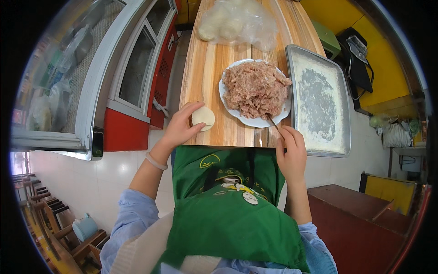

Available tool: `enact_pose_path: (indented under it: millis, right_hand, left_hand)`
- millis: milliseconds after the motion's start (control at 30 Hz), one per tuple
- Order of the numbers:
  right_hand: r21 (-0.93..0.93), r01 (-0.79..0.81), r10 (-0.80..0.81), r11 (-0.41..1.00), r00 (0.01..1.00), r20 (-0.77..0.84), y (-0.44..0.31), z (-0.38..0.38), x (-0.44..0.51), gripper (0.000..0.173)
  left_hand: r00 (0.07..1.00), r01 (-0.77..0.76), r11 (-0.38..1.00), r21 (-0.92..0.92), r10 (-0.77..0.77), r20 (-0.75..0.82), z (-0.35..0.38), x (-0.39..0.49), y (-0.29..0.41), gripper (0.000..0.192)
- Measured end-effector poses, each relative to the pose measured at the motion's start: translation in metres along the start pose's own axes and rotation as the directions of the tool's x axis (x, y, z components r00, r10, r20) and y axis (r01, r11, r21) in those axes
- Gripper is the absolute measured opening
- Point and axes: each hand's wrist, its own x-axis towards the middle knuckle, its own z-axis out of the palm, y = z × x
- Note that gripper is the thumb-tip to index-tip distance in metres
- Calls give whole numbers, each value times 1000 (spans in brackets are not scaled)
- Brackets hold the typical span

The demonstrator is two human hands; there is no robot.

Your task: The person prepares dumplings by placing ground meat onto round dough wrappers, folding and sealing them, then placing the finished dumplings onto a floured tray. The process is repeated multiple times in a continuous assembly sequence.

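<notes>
Round dough wrappers (pixel 204 117), apparently a small stack, are in my left hand (pixel 184 124), the thumb over their lower edge, at the left front of the wooden table. My right hand (pixel 291 150) grips a thin brown stick-like utensil (pixel 274 126). Its far end meets the front edge of a mound of raw minced meat (pixel 256 87). The meat is heaped on a white scalloped plate (pixel 255 122). To the right of the plate lies a metal tray (pixel 346 113) with a whitish, floury-looking coating inside.
On the wooden table (pixel 202 73), a clear plastic bag (pixel 239 24) with pale round pieces lies beyond the plate. A glass-fronted cabinet (pixel 137 68) with a red base stands left. A green stool (pixel 325 39) and a black bag (pixel 356 61) are at the far right.
</notes>
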Motion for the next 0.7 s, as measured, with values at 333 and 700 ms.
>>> enact_pose_path:
  millis: [333, 700]
  right_hand:
    - [-175, -151, 191, 973, 951, 245, 12, 14, 7, 18]
    - [-24, -205, 206, 978, 961, 186, -12, -23, -4, 13]
  left_hand:
    - [825, 241, 662, -710, -525, -209, 13, 8, -16, 10]
    - [831, -14, 278, -960, -531, -166, 9, 8, 12, 33]
